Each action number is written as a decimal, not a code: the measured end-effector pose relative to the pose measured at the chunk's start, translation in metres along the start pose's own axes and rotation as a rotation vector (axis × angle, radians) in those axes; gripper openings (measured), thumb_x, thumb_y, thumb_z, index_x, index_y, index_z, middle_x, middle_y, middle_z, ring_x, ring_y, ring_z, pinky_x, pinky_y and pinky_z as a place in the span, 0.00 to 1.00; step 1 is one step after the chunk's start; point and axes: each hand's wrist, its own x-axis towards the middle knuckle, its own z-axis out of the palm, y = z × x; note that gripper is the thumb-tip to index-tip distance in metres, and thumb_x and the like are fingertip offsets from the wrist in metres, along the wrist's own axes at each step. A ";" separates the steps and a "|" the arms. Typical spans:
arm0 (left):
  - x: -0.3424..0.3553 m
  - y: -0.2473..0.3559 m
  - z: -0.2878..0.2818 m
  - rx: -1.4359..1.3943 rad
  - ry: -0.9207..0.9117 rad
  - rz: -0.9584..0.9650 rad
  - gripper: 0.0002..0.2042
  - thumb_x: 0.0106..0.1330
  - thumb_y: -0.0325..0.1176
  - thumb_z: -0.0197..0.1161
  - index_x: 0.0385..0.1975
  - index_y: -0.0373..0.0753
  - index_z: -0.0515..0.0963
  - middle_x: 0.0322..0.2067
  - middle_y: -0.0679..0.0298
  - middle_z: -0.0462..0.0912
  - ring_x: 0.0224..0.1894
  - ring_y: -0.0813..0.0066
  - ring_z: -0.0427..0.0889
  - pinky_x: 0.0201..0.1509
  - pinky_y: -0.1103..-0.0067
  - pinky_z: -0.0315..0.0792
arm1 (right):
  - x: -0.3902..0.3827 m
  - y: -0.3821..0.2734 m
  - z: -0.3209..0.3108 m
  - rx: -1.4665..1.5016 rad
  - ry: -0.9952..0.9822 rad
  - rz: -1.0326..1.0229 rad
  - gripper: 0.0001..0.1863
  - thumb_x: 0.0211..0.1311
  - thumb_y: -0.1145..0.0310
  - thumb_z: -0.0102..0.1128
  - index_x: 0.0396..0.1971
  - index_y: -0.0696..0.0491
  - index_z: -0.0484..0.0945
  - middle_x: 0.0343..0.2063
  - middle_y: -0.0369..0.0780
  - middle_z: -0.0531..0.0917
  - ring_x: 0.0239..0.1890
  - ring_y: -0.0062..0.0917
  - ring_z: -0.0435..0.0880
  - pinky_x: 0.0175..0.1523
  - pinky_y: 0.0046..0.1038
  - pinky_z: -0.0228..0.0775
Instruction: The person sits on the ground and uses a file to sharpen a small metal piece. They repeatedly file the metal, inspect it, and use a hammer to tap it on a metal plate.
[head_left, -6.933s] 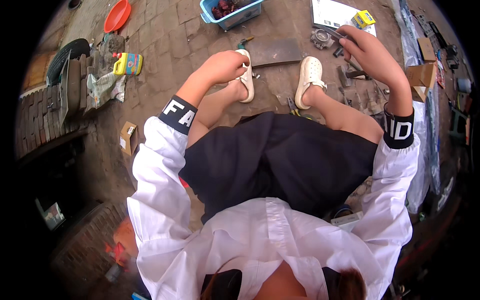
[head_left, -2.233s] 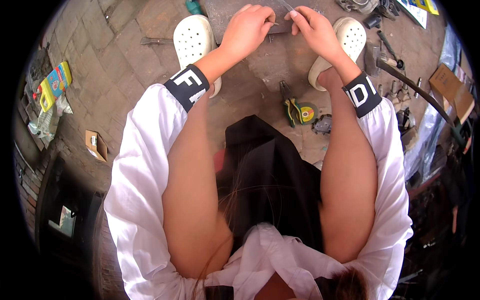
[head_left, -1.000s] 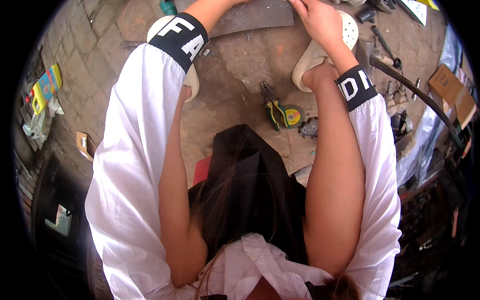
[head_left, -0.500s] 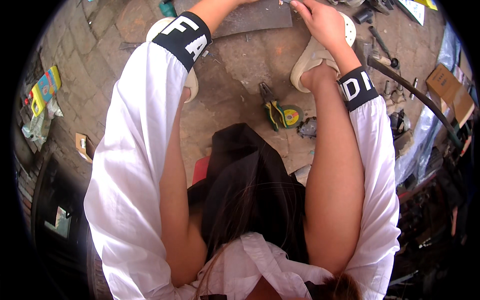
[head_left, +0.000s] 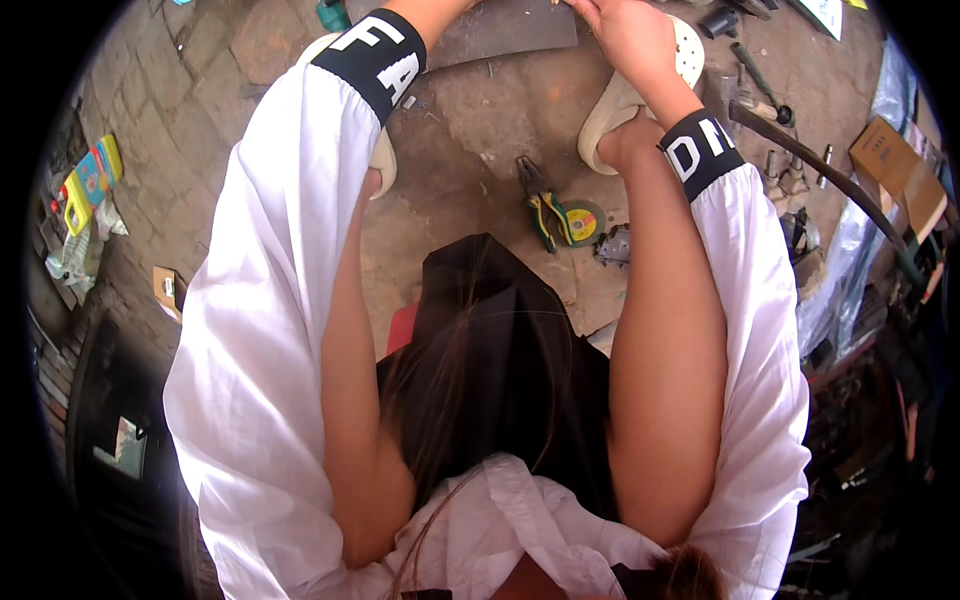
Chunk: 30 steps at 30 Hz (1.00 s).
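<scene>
My right hand (head_left: 632, 38) is at the top edge, above the right shoe. Its thumb and fingers are pinched together at the picture's edge, and what they hold is cut off. Of my left hand only the wrist (head_left: 440, 12) shows; its fingers lie beyond the top edge. Between the two hands a dark flat metal plate (head_left: 500, 35) rests on the ground. Closer to me, between my feet, lie pliers (head_left: 540, 205) with green and yellow handles. A round disc (head_left: 580, 224) with a yellow centre touches them on the right.
A dark metal part (head_left: 613, 245) lies beside the disc. To the right are a hammer-like tool (head_left: 760, 80), a long curved bar (head_left: 820, 165), several sockets, an opened cardboard box (head_left: 895, 170) and clear plastic wrap (head_left: 835, 300). A yellow-and-blue package (head_left: 92, 180) and small carton (head_left: 168, 292) are at left.
My right hand has shifted slightly up and left, so its fingertips are more cut off. The left hand has slipped further past the top edge. The pliers and disc appear unmoved.
</scene>
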 end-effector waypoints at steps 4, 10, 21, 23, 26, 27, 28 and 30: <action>0.000 0.006 -0.001 -0.030 -0.024 -0.017 0.28 0.46 0.48 0.76 0.48 0.42 0.82 0.47 0.54 0.84 0.51 0.59 0.82 0.56 0.68 0.74 | -0.005 -0.002 -0.003 -0.022 -0.020 0.015 0.20 0.64 0.51 0.57 0.21 0.52 0.77 0.18 0.47 0.80 0.23 0.43 0.81 0.30 0.42 0.71; 0.001 0.001 0.001 0.028 0.018 0.025 0.26 0.46 0.47 0.76 0.45 0.42 0.83 0.46 0.55 0.84 0.50 0.58 0.82 0.55 0.68 0.74 | -0.011 0.004 0.010 -0.132 -0.063 0.056 0.24 0.67 0.44 0.51 0.24 0.51 0.75 0.17 0.44 0.80 0.22 0.42 0.80 0.26 0.41 0.70; 0.000 0.004 -0.003 -0.002 -0.011 -0.007 0.26 0.45 0.48 0.77 0.45 0.42 0.83 0.46 0.55 0.84 0.51 0.58 0.82 0.55 0.67 0.74 | -0.004 -0.001 0.006 -0.133 -0.058 0.017 0.22 0.66 0.47 0.53 0.23 0.51 0.74 0.17 0.44 0.79 0.23 0.43 0.80 0.28 0.42 0.71; 0.000 0.009 -0.004 0.003 -0.013 0.002 0.26 0.45 0.48 0.77 0.44 0.42 0.83 0.46 0.55 0.84 0.51 0.58 0.82 0.55 0.67 0.74 | -0.006 0.007 0.012 -0.173 -0.065 0.037 0.25 0.67 0.43 0.50 0.22 0.50 0.74 0.16 0.43 0.80 0.22 0.43 0.80 0.26 0.42 0.71; -0.001 0.008 -0.002 0.005 0.009 0.016 0.26 0.45 0.48 0.77 0.44 0.43 0.83 0.46 0.55 0.84 0.51 0.58 0.82 0.55 0.67 0.74 | -0.008 0.004 0.012 -0.141 -0.039 0.025 0.25 0.67 0.44 0.50 0.22 0.50 0.74 0.16 0.43 0.80 0.22 0.43 0.80 0.26 0.41 0.71; -0.001 0.008 -0.002 0.004 0.007 0.013 0.26 0.45 0.48 0.77 0.44 0.43 0.83 0.46 0.56 0.84 0.51 0.58 0.82 0.55 0.67 0.74 | -0.009 0.003 0.012 -0.138 -0.031 0.028 0.24 0.67 0.44 0.51 0.22 0.50 0.74 0.16 0.43 0.80 0.22 0.42 0.80 0.26 0.41 0.71; -0.001 0.008 -0.002 0.002 0.006 0.010 0.26 0.45 0.48 0.77 0.44 0.43 0.83 0.46 0.56 0.84 0.50 0.58 0.82 0.55 0.67 0.74 | -0.009 0.002 0.011 -0.135 -0.023 0.030 0.24 0.67 0.45 0.51 0.22 0.50 0.74 0.16 0.43 0.80 0.22 0.42 0.81 0.26 0.41 0.71; -0.001 0.007 -0.002 -0.002 0.007 -0.001 0.26 0.45 0.48 0.77 0.44 0.43 0.84 0.46 0.56 0.84 0.50 0.58 0.82 0.55 0.67 0.74 | -0.022 -0.002 0.010 -0.119 -0.051 0.004 0.24 0.67 0.45 0.52 0.22 0.50 0.74 0.17 0.43 0.80 0.22 0.42 0.81 0.26 0.40 0.71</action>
